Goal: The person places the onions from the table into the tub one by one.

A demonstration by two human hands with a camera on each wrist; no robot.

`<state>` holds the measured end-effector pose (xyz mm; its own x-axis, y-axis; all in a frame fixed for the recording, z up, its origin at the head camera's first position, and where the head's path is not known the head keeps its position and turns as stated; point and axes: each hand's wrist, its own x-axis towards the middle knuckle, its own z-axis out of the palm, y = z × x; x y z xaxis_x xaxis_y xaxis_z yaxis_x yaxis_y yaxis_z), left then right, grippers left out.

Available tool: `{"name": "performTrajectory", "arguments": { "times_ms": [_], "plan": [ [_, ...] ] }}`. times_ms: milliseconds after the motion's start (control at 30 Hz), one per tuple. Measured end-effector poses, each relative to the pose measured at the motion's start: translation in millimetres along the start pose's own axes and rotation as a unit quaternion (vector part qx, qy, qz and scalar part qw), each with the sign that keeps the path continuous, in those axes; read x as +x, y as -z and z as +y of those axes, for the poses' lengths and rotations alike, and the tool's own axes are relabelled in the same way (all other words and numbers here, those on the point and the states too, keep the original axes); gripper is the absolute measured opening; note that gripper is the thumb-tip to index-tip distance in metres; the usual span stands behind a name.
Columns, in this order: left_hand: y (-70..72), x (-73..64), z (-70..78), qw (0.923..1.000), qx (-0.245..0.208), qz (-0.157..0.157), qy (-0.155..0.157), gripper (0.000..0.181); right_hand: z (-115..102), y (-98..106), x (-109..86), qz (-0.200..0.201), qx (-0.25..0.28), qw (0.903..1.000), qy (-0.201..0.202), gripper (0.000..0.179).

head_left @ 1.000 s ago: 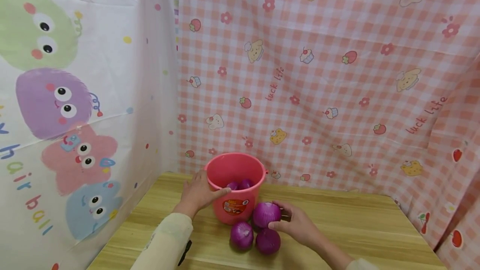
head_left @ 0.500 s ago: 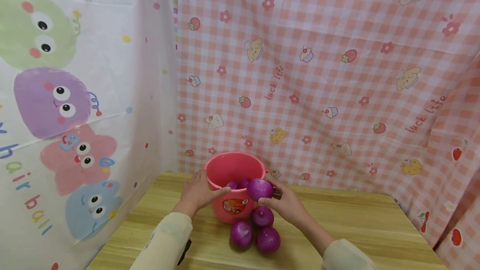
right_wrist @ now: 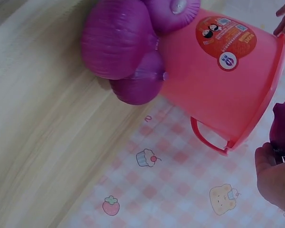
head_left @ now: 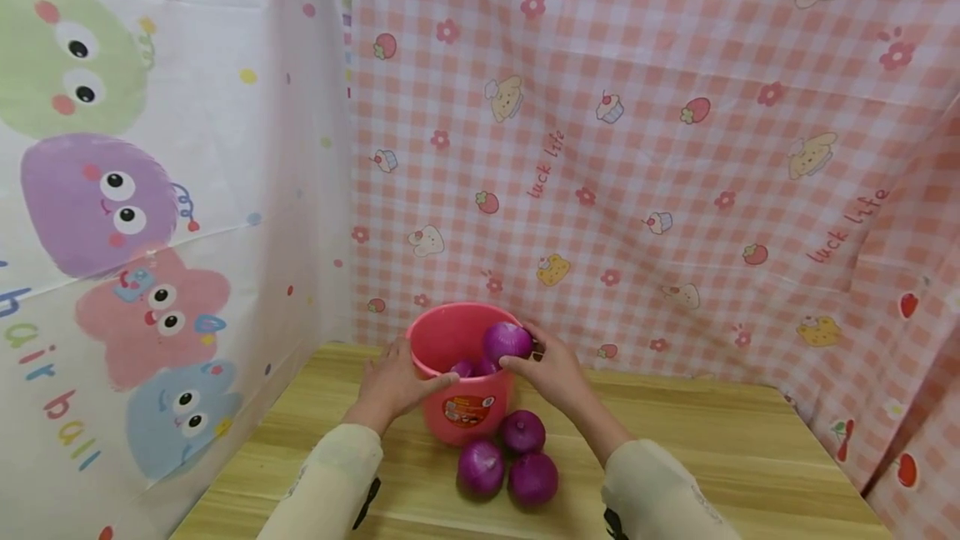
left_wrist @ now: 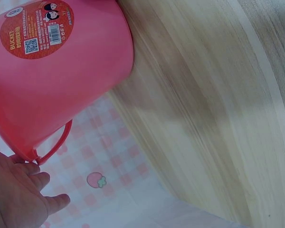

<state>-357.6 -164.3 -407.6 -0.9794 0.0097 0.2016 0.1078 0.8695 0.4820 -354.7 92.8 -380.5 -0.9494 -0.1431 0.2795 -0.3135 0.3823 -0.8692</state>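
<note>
A pink bucket stands upright on the table. My left hand holds its left side, the thumb lying across the front rim; in the left wrist view the fingers show beside the handle. My right hand grips a red onion over the right part of the bucket's mouth. At the edge of the right wrist view, that onion is partly cut off. Deeper in the bucket, onions show their tops. Three more red onions sit on the table in front of the bucket.
The wood-grain table extends to the right of the bucket. Behind it hangs a pink checked cloth. A white cloth with cartoon figures hangs on the left. The bucket's handle hangs down outside.
My right hand has lifted the onion from the table beside the bucket, up and left to above its opening. Another onion behind it came into view. My left hand stays on the bucket.
</note>
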Motion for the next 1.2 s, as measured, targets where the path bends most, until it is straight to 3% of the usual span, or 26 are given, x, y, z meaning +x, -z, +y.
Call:
{"name": "performTrajectory", "arguments": {
  "times_ms": [367, 533, 800, 1200],
  "plan": [
    [1.6, -1.8, 2.1, 1.0000, 0.001, -0.005, 0.001, 0.121, -5, -19, 15.4, 0.002, -0.072, 0.9956, 0.060, 0.065],
    [-0.1, 0.2, -0.4, 1.0000, -0.003, -0.002, 0.002, 0.122, -9, -25, 15.7, -0.005, -0.103, 0.9938, 0.043, 0.071],
    [1.1, -0.5, 1.1, 1.0000, -0.001, 0.003, -0.007, 0.111, -11, -29, 13.6, -0.011, -0.111, 0.9935, 0.024, 0.075],
    [1.0, -0.7, 0.1, 1.0000, -0.004, 0.000, -0.003, 0.115, -6, -21, 6.5, -0.006, -0.095, 0.9951, 0.025, 0.072]
  ]
}}
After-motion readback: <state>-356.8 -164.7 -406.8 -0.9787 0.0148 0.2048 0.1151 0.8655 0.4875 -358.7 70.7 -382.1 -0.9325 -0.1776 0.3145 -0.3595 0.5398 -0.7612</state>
